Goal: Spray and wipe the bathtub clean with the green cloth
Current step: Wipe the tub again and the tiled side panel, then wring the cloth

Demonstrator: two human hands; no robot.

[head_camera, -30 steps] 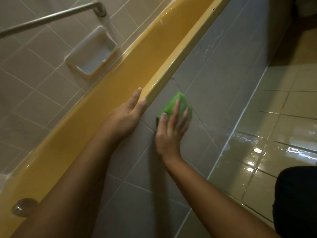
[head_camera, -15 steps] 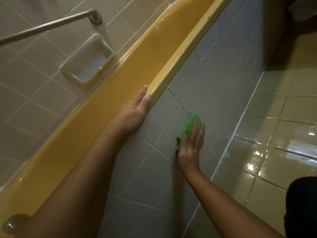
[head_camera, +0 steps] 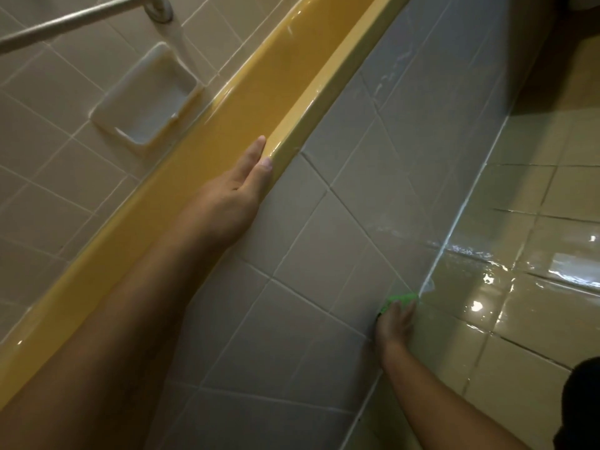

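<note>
- The left grip (head_camera: 238,190) is lying released on the near rim of the yellow bathtub (head_camera: 324,102). Its fingers are stretching straight along the rim top and its thumb is resting on the rim's outer edge, curled round nothing.
- The right grip (head_camera: 394,323) is reaching low and pressing the green cloth (head_camera: 401,298) against the tiled side panel (head_camera: 324,254) of the tub. Its fingers are lying fairly flat over the cloth rather than wrapping round it, though the hand is blurred.
- The green cloth is sitting at the bottom edge of the panel, right at the grout line where the panel is meeting the floor (head_camera: 535,336). Only a small bright strip is showing past the fingertips.
- Both forearms are crossing the lower part of the view — the left one along the tub rim, the right one rising from the lower right toward the foot of the panel.
- The floor tiles beside the cloth are shining with a wet sheen (head_camera: 480,306), and pale streaks are showing on the panel higher up.
- On the far side of the tub, a white soap dish (head_camera: 146,99) is projecting from the wall tiles (head_camera: 48,157), with a metal bar (head_camera: 65,22) running above it toward the upper left corner.
- A dark piece of clothing (head_camera: 581,407) is filling the lower right corner, over the floor.
</note>
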